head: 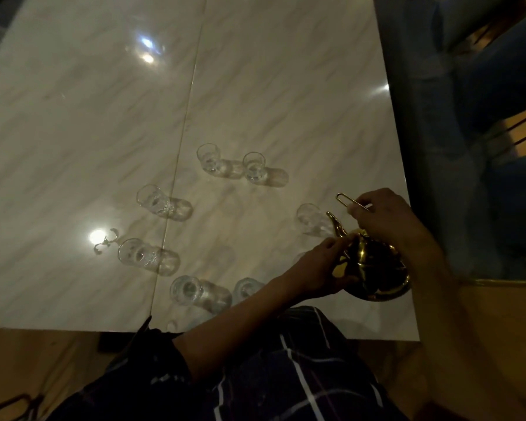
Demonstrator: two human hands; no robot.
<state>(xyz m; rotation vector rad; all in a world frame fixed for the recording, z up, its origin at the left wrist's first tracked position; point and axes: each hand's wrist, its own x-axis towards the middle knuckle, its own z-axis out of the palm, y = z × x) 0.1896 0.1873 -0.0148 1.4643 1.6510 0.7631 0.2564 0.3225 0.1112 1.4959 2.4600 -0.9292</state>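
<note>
Gold-coloured and shiny, the round-bellied metal teapot (pixel 374 268) stands near the right edge of the pale marble-patterned table (pixel 88 117), close to the near corner, its curved spout pointing up and away from the person. In the single head view, the left hand (pixel 319 268) is wrapped against the pot's left side, fingers curled onto the belly just below the spout. The right hand (pixel 383 217) hovers over the top of the pot and pinches a thin gold wire loop (pixel 348 201) between its fingertips. The loop sticks out to the upper left. Whether it is joined to the pot is hidden by the hand.

Seven small clear drinking glasses stand in a loose ring on the table to the left of the pot. The nearest glass (pixel 308 218) is just beside the spout and partly behind it. Two far glasses (pixel 208 158) stand side by side, well apart from the pot. Two left glasses (pixel 152 199) sit beside a straight seam (pixel 179 147) that runs down the tabletop. Two near glasses (pixel 186 288) stand by the front edge, and the left forearm crosses over the right one of that pair.

Bright lamp reflections (pixel 97 237) glare on the glossy surface. Blue upholstered seating (pixel 468 147) runs along the table's right side, and a dark checked garment (pixel 286 375) covers the person's lap at the bottom. A wooden floor (pixel 43 360) shows beneath the table's front edge.
</note>
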